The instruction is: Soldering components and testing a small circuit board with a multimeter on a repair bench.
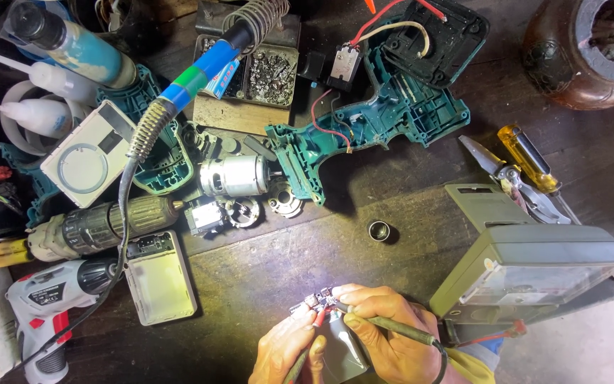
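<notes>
right hand [385, 334]: nearest the camera at the bottom edge, fingers [353, 293] pinching a dark slim probe [399, 328] like a pen, its tip down on the small part.
left hand [286, 345]: just beside the right one, fingers curled around a red-tipped probe [315, 323] that points up at the same part.
small circuit part [318, 300]: lies on the worktop [264, 263] at the fingertips of both hands, brightly lit, with red and dark bits; finer detail cannot be told.
dark flat piece [339, 348]: lies under and between the 2 hands, partly hidden.
meter [527, 267]: grey-green box with a clear window, right of the hands, tilted; a red-tipped lead [495, 334] lies just below it.
metal ring [379, 230]: small, alone on the worktop above the hands.
teal tool shell [385, 117]: opened half of a drill housing, upper middle, with red and white wires inside.
motor [236, 176]: silver cylinder left of the shell, with gear parts beside it.
soldering iron [200, 75]: blue and green handle resting in a coiled stand, its cable running down the left side.
pale battery pack [159, 277]: flat on the worktop at left, near a white and red driver [44, 299].
yellow-handled screwdriver [531, 158]: right of the shell, beside pliers [506, 174].
</notes>
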